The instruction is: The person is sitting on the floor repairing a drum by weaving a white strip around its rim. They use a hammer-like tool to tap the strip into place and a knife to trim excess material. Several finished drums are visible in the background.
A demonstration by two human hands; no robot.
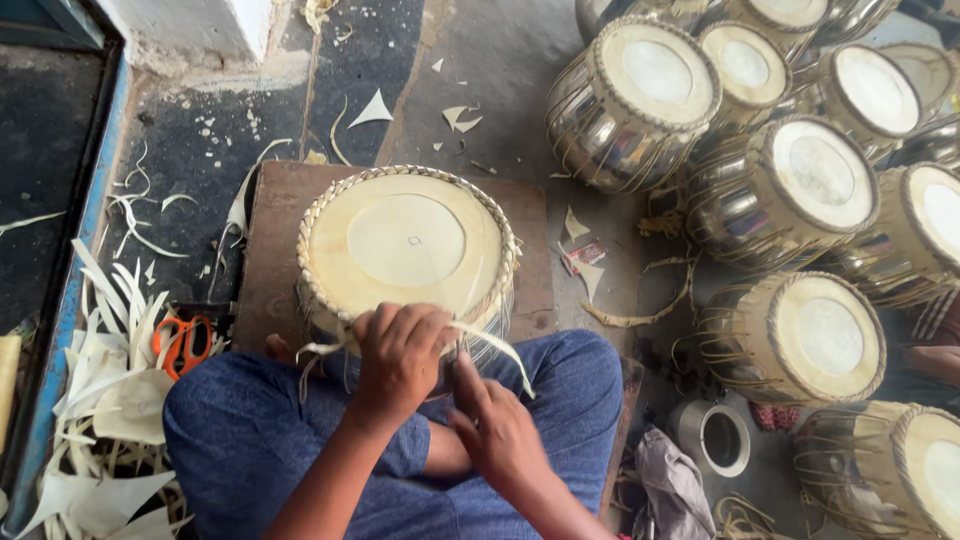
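Observation:
A metal drum with a pale skin head and a braided rim stands on a brown wooden board just in front of my crossed legs in blue trousers. My left hand rests on the drum's near rim, fingers curled over a pale hide strap that runs along the edge. My right hand is just below and to the right, pinching the same strap near the drum's side. The drum's near wall is hidden behind my hands.
Several finished shiny drums crowd the floor to the right. Orange-handled scissors lie at the left among a heap of pale hide scraps. A small metal cup and a grey cloth sit at lower right.

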